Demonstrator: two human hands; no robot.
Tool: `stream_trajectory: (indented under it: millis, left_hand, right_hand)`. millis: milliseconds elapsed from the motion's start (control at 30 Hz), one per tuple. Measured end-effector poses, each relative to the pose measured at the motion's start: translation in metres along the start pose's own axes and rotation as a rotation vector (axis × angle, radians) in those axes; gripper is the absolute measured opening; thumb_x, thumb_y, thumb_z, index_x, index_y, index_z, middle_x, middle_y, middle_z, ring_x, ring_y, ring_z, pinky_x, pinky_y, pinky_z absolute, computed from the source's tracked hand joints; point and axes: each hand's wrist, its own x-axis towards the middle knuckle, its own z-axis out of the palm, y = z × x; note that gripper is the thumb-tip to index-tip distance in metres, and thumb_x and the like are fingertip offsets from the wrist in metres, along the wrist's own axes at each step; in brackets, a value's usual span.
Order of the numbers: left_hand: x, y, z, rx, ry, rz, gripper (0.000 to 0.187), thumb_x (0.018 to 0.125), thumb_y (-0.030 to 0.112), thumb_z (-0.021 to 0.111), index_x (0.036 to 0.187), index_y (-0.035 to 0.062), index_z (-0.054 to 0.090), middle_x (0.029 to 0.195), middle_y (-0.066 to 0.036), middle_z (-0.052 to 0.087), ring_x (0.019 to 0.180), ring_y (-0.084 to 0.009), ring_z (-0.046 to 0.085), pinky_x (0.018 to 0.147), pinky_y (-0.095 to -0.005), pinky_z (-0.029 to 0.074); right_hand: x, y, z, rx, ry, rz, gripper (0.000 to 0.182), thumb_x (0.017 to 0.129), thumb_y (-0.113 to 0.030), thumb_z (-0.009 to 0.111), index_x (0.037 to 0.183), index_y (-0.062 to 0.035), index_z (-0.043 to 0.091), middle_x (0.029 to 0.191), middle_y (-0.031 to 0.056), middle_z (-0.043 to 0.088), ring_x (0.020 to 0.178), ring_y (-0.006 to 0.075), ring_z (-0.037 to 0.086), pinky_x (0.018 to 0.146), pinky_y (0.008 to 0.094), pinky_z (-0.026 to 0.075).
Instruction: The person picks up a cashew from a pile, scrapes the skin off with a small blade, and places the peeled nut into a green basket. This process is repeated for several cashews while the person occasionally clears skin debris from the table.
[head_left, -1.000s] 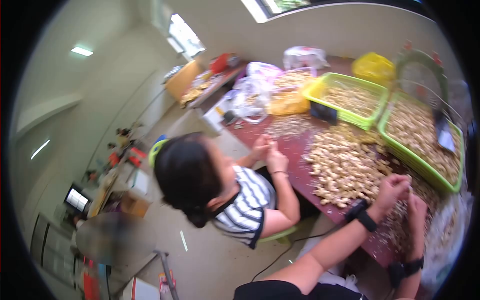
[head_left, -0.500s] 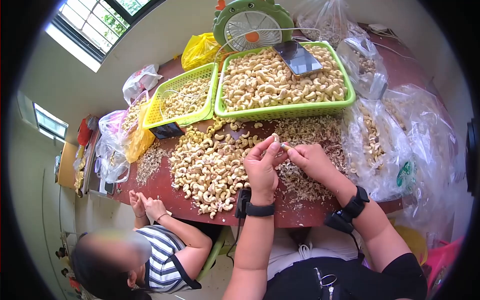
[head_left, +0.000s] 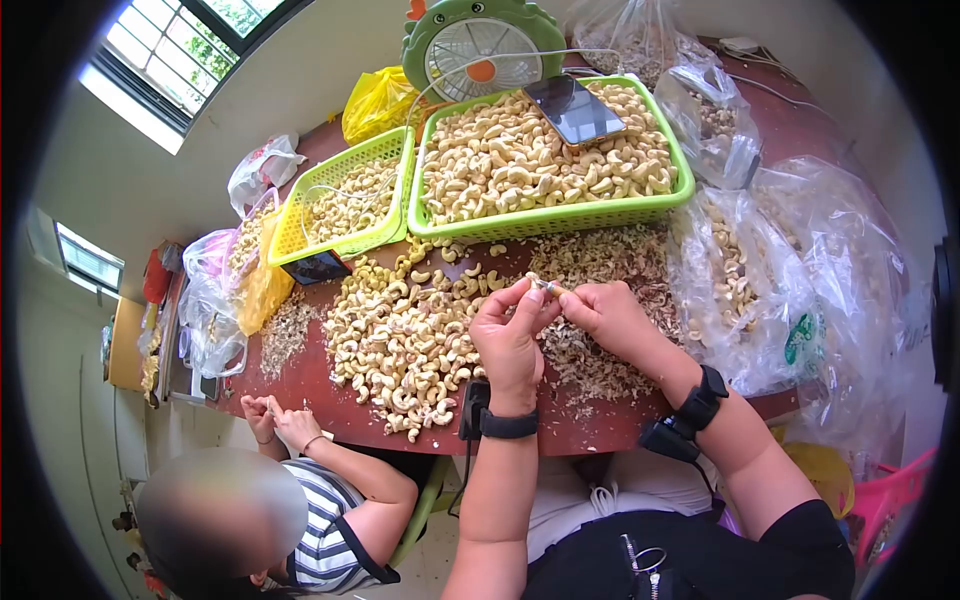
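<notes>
Over the table, my left hand (head_left: 510, 345) pinches a pale cashew nut (head_left: 535, 281) between thumb and fingertips. My right hand (head_left: 612, 318) meets it from the right, its fingers closed around a small thin tool (head_left: 555, 288) whose tip is at the nut; the tool's exact kind is too small to tell. Left of my hands spreads a heap of cashew nuts (head_left: 400, 350). Flaky skins (head_left: 590, 375) lie beneath and behind my right hand.
At the back, a large green basket (head_left: 560, 212) of cashews carries a phone (head_left: 575, 112); a smaller basket (head_left: 350, 243) and a fan (head_left: 480, 60) stand near. Plastic bags (head_left: 750, 300) line the right. A co-worker's hands (head_left: 290, 422) are at the left table edge.
The view has shifted slightly, so the table's contents sit a little further left. My two hands stay together at the nut, the right fingers a little closer in.
</notes>
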Motion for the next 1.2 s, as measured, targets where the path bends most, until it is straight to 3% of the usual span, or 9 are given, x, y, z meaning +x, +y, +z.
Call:
stream_trajectory:
  millis: [267, 600, 1200]
  left_hand:
    - [-0.0005, -0.0018, 0.0008, -0.052, -0.024, -0.020, 0.012, 0.078, -0.004, 0.053, 0.090, -0.0049, 0.053, 0.088, -0.015, 0.057, 0.079, -0.0242, 0.060, 0.071, -0.0344, 0.054]
    - [0.0040, 0.0022, -0.0016, -0.145, -0.013, -0.178, 0.014, 0.080, 0.005, 0.055, 0.093, 0.0005, 0.056, 0.089, -0.010, 0.060, 0.085, -0.0216, 0.060, 0.068, -0.0322, 0.053]
    - [0.0040, -0.0015, -0.0032, -0.170, 0.031, -0.173, 0.015, 0.077, 0.000, 0.055, 0.092, 0.0004, 0.052, 0.087, -0.012, 0.060, 0.080, -0.0222, 0.060, 0.071, -0.0340, 0.053]
  right_hand:
    - [0.0001, -0.0014, -0.0004, 0.050, 0.031, 0.025, 0.036, 0.077, -0.036, 0.049, 0.069, -0.0022, 0.060, 0.057, 0.0150, 0.054, 0.053, 0.0264, 0.054, 0.050, 0.0350, 0.042]
    - [0.0003, -0.0030, 0.0025, 0.124, -0.004, -0.033, 0.038, 0.081, -0.034, 0.048, 0.069, 0.0010, 0.058, 0.055, 0.0147, 0.051, 0.048, 0.0217, 0.050, 0.047, 0.0324, 0.039]
    - [0.0004, -0.0019, 0.0002, 0.100, -0.018, 0.014, 0.039, 0.081, -0.035, 0.047, 0.071, 0.0002, 0.060, 0.055, 0.0142, 0.053, 0.049, 0.0218, 0.051, 0.048, 0.0326, 0.040]
